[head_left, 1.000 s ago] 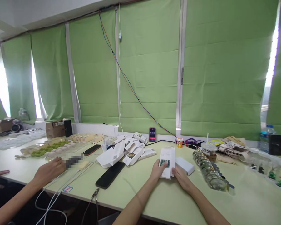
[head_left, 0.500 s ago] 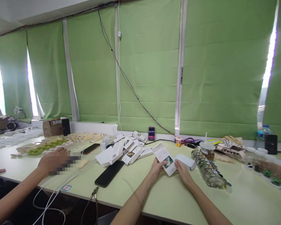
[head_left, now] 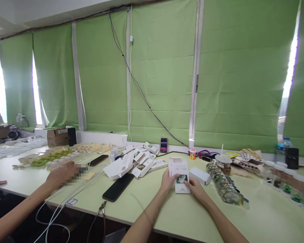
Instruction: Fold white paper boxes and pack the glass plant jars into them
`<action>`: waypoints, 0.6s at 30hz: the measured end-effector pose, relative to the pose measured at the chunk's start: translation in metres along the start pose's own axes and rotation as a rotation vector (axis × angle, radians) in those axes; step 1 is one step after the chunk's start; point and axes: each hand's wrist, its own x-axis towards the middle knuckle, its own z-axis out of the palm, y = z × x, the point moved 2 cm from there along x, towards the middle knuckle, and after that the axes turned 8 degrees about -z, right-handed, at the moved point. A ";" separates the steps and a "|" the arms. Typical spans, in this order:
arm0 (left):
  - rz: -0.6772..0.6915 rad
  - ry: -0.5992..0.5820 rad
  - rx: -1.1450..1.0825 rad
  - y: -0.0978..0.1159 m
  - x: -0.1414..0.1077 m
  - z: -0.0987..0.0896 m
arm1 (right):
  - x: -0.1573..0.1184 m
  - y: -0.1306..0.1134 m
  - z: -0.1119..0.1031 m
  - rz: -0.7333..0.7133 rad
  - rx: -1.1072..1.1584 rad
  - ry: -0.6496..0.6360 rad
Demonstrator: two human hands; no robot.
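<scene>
A white cardboard box with a flower picture on its front is held upright between my two hands above the table, its top flap raised. My left hand grips its left side, with the thumb across the front. On the lower right edge, my right hand is closed with the thumb at the picture. Just behind my right hand lies a closed plain white box. To the left is a pile of similar white boxes, some with pictures, beside a black phone.
A row of clear round containers lies to the right, near a lidded cup. At left, a co-worker's hand is over the table, near green and white trays. White cables hang over the front edge.
The box has turned from a slant to nearly upright and moved slightly, its face squarer to me. Both hands keep hold. The co-worker's hand has shifted slightly right.
</scene>
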 end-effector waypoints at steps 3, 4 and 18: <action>-0.004 -0.011 -0.019 -0.001 0.001 -0.001 | -0.001 -0.002 0.001 0.010 0.001 0.001; -0.006 -0.016 -0.026 -0.001 0.000 -0.001 | -0.002 -0.002 0.000 0.013 0.002 0.001; -0.229 -0.163 0.001 0.004 -0.017 0.010 | -0.002 0.007 -0.007 0.132 0.233 0.210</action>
